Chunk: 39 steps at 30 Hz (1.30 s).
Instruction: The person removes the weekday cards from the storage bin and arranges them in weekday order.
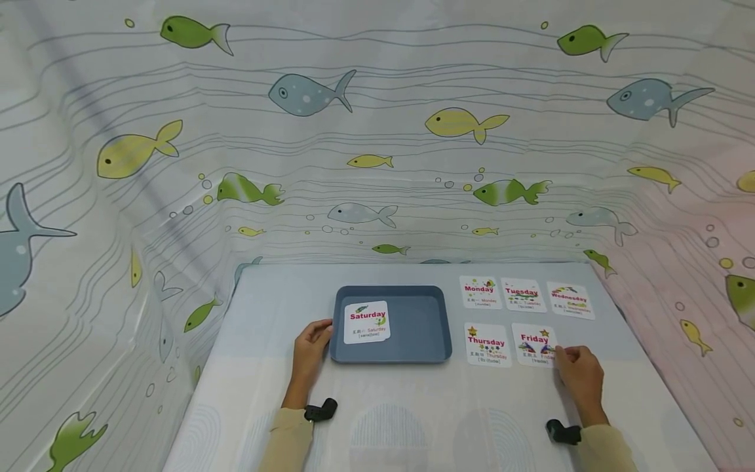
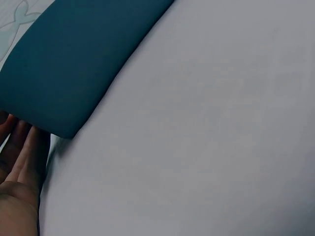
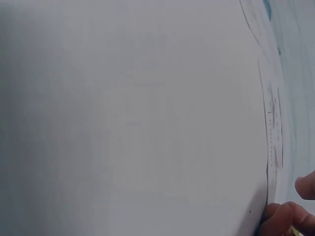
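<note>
My left hand (image 1: 310,345) is at the left side of a blue-grey tray (image 1: 419,324), its fingertips touching the rim. In the left wrist view its fingers (image 2: 29,152) reach the tray's outer wall (image 2: 74,64) fairly straight. A Saturday card (image 1: 367,321) lies in the tray, with another card's edge peeking out beneath it. My right hand (image 1: 580,377) rests at the right edge of the Friday card (image 1: 534,345), which lies flat on the table. The right wrist view shows its thumb and fingers apart, partly cut off by the frame.
The Thursday card (image 1: 487,345) lies left of Friday. Behind them, the Monday card (image 1: 480,292), Tuesday card (image 1: 523,295) and Wednesday card (image 1: 570,300) form a row. A pale cloth covers the table (image 1: 389,410). Fish-print sheeting (image 1: 389,190) surrounds its back and sides.
</note>
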Each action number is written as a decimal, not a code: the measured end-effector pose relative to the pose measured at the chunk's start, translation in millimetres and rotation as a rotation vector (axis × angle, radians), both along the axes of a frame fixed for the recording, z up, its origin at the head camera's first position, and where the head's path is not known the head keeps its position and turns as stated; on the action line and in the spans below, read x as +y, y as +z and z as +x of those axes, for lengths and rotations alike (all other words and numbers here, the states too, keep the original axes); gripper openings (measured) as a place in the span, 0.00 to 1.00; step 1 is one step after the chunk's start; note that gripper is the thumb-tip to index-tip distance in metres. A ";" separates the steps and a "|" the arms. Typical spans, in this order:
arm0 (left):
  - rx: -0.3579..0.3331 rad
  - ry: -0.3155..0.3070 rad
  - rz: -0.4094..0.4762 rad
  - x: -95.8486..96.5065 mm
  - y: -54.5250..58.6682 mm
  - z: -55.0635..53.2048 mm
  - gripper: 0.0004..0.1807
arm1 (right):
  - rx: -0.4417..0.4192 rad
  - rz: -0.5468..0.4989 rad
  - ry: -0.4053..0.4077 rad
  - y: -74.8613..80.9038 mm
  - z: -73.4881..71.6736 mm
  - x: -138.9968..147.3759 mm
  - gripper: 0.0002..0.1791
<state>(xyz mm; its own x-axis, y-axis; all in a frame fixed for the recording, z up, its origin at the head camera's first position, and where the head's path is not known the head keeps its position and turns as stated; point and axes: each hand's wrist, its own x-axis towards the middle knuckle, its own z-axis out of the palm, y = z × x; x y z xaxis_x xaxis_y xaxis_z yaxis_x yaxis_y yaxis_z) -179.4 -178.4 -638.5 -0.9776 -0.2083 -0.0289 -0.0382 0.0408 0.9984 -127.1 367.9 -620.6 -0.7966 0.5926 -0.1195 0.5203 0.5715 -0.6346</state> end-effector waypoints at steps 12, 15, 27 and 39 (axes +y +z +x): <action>-0.001 -0.016 0.046 1.7 2.0 -0.4 0.17 | -0.004 -0.032 0.008 13.1 -0.2 -11.6 0.25; -0.010 -0.015 0.050 1.5 1.1 -1.1 0.17 | 0.009 -0.037 0.023 16.7 -1.7 -17.4 0.24; -0.004 -0.013 0.030 -3.1 -1.2 -2.6 0.17 | 0.071 -0.095 0.147 20.7 -8.4 -54.3 0.19; -0.022 -0.023 0.048 -2.2 1.3 -3.2 0.18 | 0.118 -0.194 0.276 33.7 -21.5 -100.0 0.18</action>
